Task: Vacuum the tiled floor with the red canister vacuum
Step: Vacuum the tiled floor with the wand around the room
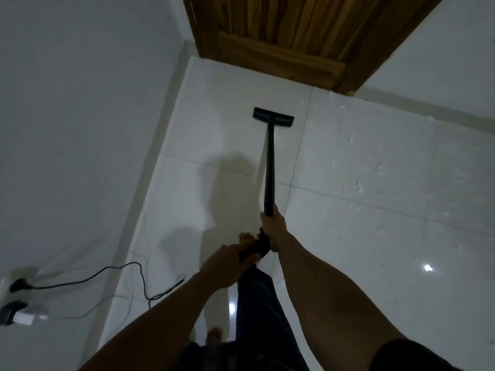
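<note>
Head view: pale tiled floor (361,236) running up to a wooden door (289,36) at its far edge, white crumbs scattered toward its right side, black floor head (273,117) flat on the tiles just short of that door. Long black wand (270,167), probably light and rigid, best steered from its near end. Right hand (273,228) closed around the wand's lower end, left hand (227,263) wrapped on the curved handle (254,250) just behind; red canister out of sight.

Dim, soft focus, glare on floor (375,210)
</note>
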